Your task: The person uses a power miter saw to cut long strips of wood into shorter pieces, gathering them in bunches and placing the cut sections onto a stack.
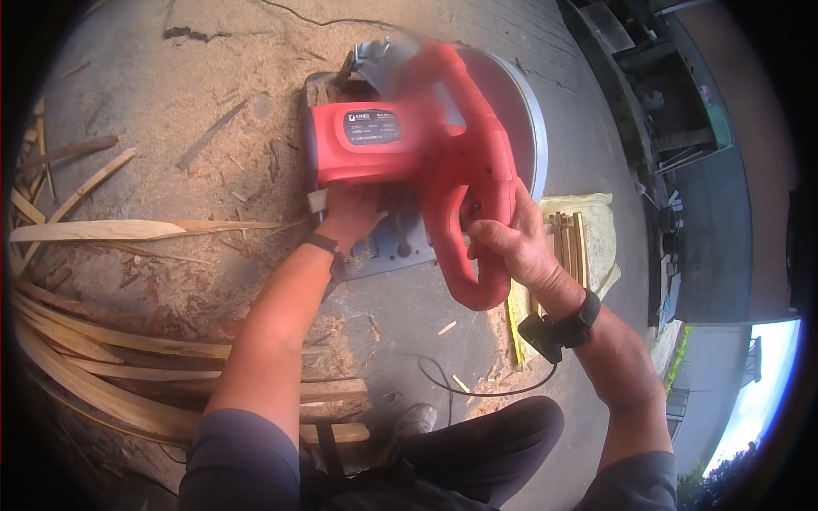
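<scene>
A red chop saw (361,144) with a blue-grey metal base (396,249) stands on the floor before me. My right hand (517,246) is closed around its red D-shaped handle (495,185). Beyond the handle shows a large round part with a pale rim (542,137), partly covered by the red body. My left hand (351,214) is low beside the base, under the motor housing, which hides part of its fingers; the pale end of a wood piece (317,200) shows beside it. Whether the hand grips that wood is unclear. Part of the saw's top is blurred.
Long wood strips (128,345) lie at the lower left, others (96,230) at the left. Sawdust and offcuts cover the floor (223,128). Short wood pieces (565,246) rest on a pale sack (601,223) at the right. A thin black cable (470,393) loops near my knee.
</scene>
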`<action>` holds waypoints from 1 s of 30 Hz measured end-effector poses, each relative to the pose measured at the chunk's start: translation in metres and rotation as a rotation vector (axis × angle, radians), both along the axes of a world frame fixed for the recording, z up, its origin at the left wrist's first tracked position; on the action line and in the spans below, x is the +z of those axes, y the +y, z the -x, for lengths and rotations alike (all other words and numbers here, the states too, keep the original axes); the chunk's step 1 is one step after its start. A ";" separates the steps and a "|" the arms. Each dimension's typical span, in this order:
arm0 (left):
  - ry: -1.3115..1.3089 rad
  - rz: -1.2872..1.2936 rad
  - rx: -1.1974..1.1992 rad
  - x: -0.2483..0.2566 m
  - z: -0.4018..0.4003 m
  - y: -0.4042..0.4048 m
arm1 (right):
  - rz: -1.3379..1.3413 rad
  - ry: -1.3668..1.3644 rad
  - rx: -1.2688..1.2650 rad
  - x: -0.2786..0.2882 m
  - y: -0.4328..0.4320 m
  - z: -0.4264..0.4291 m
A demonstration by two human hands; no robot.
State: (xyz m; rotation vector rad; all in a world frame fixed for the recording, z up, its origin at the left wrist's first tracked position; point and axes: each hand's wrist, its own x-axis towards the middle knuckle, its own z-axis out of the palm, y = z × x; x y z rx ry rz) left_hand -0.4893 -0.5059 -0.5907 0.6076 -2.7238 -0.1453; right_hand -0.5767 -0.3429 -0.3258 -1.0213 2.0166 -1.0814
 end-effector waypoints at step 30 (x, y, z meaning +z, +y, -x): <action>-0.374 -0.440 -0.141 0.074 -0.089 0.035 | -0.762 0.352 0.063 -0.141 0.166 0.086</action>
